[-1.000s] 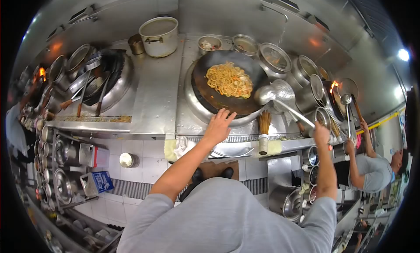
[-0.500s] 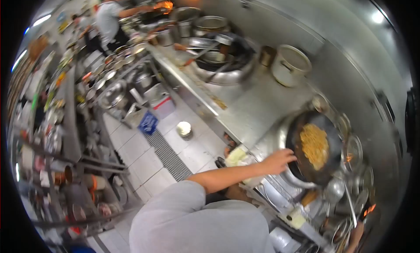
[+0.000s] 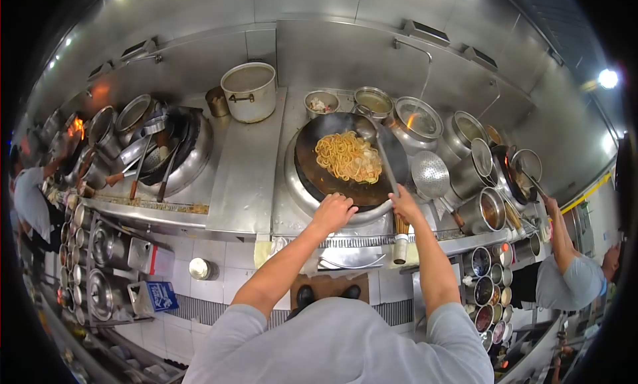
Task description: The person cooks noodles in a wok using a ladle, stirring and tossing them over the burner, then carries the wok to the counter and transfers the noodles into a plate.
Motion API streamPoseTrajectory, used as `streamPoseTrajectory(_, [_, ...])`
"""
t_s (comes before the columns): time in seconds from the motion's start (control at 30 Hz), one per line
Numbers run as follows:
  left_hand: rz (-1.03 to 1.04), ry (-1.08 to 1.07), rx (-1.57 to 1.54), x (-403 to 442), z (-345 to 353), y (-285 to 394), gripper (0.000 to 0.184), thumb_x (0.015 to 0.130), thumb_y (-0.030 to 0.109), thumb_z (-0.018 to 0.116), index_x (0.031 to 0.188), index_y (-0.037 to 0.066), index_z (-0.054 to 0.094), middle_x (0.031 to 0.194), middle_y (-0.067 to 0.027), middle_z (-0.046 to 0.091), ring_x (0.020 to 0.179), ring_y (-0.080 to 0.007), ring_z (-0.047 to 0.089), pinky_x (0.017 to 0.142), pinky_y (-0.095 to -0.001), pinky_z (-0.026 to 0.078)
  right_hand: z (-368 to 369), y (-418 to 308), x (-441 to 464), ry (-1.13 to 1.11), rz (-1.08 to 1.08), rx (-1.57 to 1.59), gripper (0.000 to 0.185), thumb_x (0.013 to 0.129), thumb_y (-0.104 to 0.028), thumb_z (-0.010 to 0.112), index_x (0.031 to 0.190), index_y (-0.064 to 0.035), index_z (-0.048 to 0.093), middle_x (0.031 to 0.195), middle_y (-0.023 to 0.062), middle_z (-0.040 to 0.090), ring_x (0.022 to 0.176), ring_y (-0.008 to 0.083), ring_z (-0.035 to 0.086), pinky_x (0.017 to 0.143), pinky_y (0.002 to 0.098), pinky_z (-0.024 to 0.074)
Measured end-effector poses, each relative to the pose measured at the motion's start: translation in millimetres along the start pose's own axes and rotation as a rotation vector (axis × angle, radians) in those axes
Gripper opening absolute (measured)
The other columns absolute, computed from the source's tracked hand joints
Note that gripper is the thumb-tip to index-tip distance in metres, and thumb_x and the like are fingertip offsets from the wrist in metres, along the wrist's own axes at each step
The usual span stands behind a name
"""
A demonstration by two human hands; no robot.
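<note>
A black wok (image 3: 307, 159) on the burner in front of me holds thick yellow noodles (image 3: 347, 157) with paler pieces at their right side. My left hand (image 3: 334, 211) is closed on the wok's near rim, and its fingertips are partly hidden. A long-handled ladle (image 3: 387, 166) reaches into the wok, its bowl up by the far right of the noodles. My right hand (image 3: 404, 206) grips the ladle's handle just above the near rim. Below that hand a bamboo brush (image 3: 401, 241) stands at the counter edge, apart from the fingers as far as I can see.
A perforated skimmer (image 3: 430, 175) lies right of the wok. Behind stand a small bowl (image 3: 321, 103) and a large pot (image 3: 249, 92). Another wok station (image 3: 193, 161) is at left. Co-workers (image 3: 570, 278) stand at both sides, with flame (image 3: 78, 127) at far left.
My view has swung from the left to face the wok squarely. My right hand and the ladle have come into sight. My left hand remains at the wok's rim.
</note>
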State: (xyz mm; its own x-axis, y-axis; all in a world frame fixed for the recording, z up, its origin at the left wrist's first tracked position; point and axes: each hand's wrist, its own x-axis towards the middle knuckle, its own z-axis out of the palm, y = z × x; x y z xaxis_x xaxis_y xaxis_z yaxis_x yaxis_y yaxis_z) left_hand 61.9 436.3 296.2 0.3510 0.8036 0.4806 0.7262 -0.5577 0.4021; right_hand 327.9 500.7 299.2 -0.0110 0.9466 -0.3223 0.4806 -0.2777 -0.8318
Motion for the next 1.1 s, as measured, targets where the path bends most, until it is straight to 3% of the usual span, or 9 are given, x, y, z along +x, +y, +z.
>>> streamPoseTrajectory(0.13, [0.057,-0.043,0.072,0.1,21.3,-8.0,0.024,0.088,0.028,0.059,0.076,0.007,0.06,0.077,-0.0107,0.063,0.082,-0.0287,0.059,0.075,-0.0413,0.043,17.6,-19.9,-23.5,-0.051,-0.058,-0.193,0.057,0.093,-0.027,0.058,0.144,-0.018,0.033,0.065,0.0048,0.051,0.041,0.0119,0.042,0.036,0.0286,0.0369])
streamPoseTrajectory(0.23, [0.041,-0.066,0.022,-1.3,45.3,-5.6,0.024,0.089,0.027,0.055,0.075,0.008,0.058,0.077,-0.0103,0.062,0.076,-0.0291,0.056,0.073,-0.0424,0.04,-2.0,15.7,-31.7,0.122,-0.357,-0.782,0.058,0.09,-0.031,0.057,0.143,-0.0308,0.035,0.098,0.0227,0.065,0.092,0.0439,0.061,0.082,0.0494,0.0478])
streamPoseTrajectory(0.53, [-0.048,-0.064,0.036,2.1,28.1,-3.9,0.023,0.087,0.027,0.058,0.075,0.007,0.061,0.074,-0.0118,0.063,0.079,-0.0298,0.057,0.074,-0.0433,0.041,-92.2,14.6,-124.1,0.338,-0.59,-1.245,0.058,0.087,-0.012,0.054,0.141,-0.0296,0.041,0.089,0.0125,0.061,0.062,0.0321,0.065,0.051,0.0418,0.0503])
streamPoseTrajectory(0.6, [0.023,-0.035,0.01,-8.8,30.1,-7.4,0.024,0.089,0.026,0.057,0.076,0.006,0.06,0.076,-0.0126,0.062,0.078,-0.0307,0.057,0.073,-0.0422,0.04,-84.1,55.3,-114.1,0.177,-0.989,-0.647,0.052,0.091,-0.019,0.055,0.141,-0.0261,0.042,0.078,0.0086,0.058,0.053,0.0223,0.06,0.044,0.0353,0.0458])
streamPoseTrajectory(0.63, [0.011,-0.088,0.018,-8.6,36.2,-14.3,0.025,0.088,0.027,0.059,0.073,0.006,0.06,0.073,-0.0125,0.062,0.077,-0.0314,0.057,0.072,-0.0426,0.04,-79.3,39.7,-130.7,0.155,-0.983,-0.64,0.052,0.091,-0.019,0.055,0.141,-0.0261,0.042,0.078,0.0086,0.058,0.053,0.0223,0.06,0.044,0.0353,0.0458])
streamPoseTrajectory(0.7, [0.008,-0.111,-0.031,-11.7,17.6,-3.1,0.027,0.086,0.028,0.06,0.072,0.006,0.059,0.072,-0.0121,0.062,0.077,-0.0318,0.058,0.072,-0.0425,0.041,-91.3,-46.8,-179.6,-0.286,0.118,-0.307,0.051,0.094,-0.027,0.056,0.143,-0.0231,0.041,0.07,0.0028,0.052,0.046,0.0114,0.048,0.04,0.0277,0.0392])
streamPoseTrajectory(0.83, [0.035,0.074,-0.014,-18.5,-15.7,28.7,0.028,0.086,0.028,0.061,0.071,0.005,0.059,0.069,-0.0121,0.061,0.075,-0.0322,0.057,0.072,-0.0423,0.041,-93.1,-37.7,-184.4,-0.219,0.137,-0.406,0.051,0.095,-0.026,0.055,0.143,-0.0258,0.04,0.067,-0.001,0.046,0.043,0.0054,0.036,0.037,0.0232,0.0336])
streamPoseTrajectory(1.0, [0.069,-0.006,0.014,-93.2,-1.7,26.8,0.032,0.083,0.032,0.065,0.066,0.006,0.057,0.064,-0.012,0.059,0.067,-0.0321,0.056,0.069,-0.0424,0.042,-73.3,12.5,-154.2,0.112,-0.274,-0.753,0.051,0.09,-0.03,0.057,0.139,-0.0253,0.043,0.111,0.021,0.062,0.101,0.0448,0.057,0.086,0.0508,0.0451])
streamPoseTrajectory(1.1, [0.162,-0.044,0.022,-111.8,-25.0,33.1,0.032,0.082,0.032,0.066,0.064,0.007,0.06,0.061,-0.0138,0.058,0.06,-0.0337,0.055,0.064,-0.0425,0.044,-71.3,10.9,-171.0,0.165,-0.434,-0.727,0.052,0.089,-0.027,0.06,0.139,-0.0244,0.043,0.11,0.0203,0.063,0.101,0.042,0.059,0.085,0.0478,0.0468])
